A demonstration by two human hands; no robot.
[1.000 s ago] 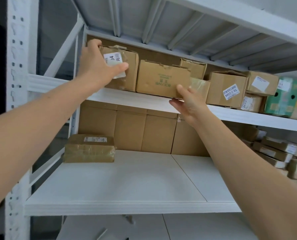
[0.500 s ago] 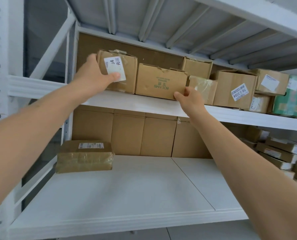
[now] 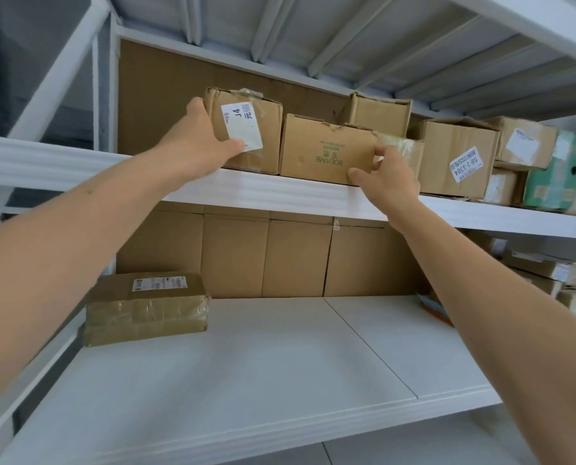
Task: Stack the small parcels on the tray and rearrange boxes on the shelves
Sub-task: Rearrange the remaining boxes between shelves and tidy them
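**Both hands on boxes at the upper shelf**

From my feed, looking up into a white metal rack, I have both arms raised to the upper shelf (image 3: 280,193).

The left hand (image 3: 199,142) grips the J4 box (image 3: 270,146), the leftmost carton in the row. Its thumb lies across the front face at the lower corner of the white label, and its fingers wrap round the box's left side, where I lose sight of them.

The right hand (image 3: 392,184) holds the printed box (image 3: 327,152), which stands just beside the J4 box with their sides touching or nearly so. The thumb presses the lower right of its front, and the curled fingers (image 3: 385,152) hook round its right edge. Both boxes sit upright at the front lip of the shelf.

Right of my right hand is a small tape-wrapped box (image 3: 405,151), then a larger carton with a slanted label (image 3: 447,152). One more carton (image 3: 382,112) stands behind the row. Further right are a labelled box (image 3: 528,142) set on top of another and a green carton (image 3: 558,176) at the frame's edge.

On the lower shelf (image 3: 246,364) a taped parcel (image 3: 145,307) lies flat at the left, near the brown cardboard panels (image 3: 280,256) lining the back. Flat parcels (image 3: 548,270) are piled at the far right, partly hidden by my right forearm.
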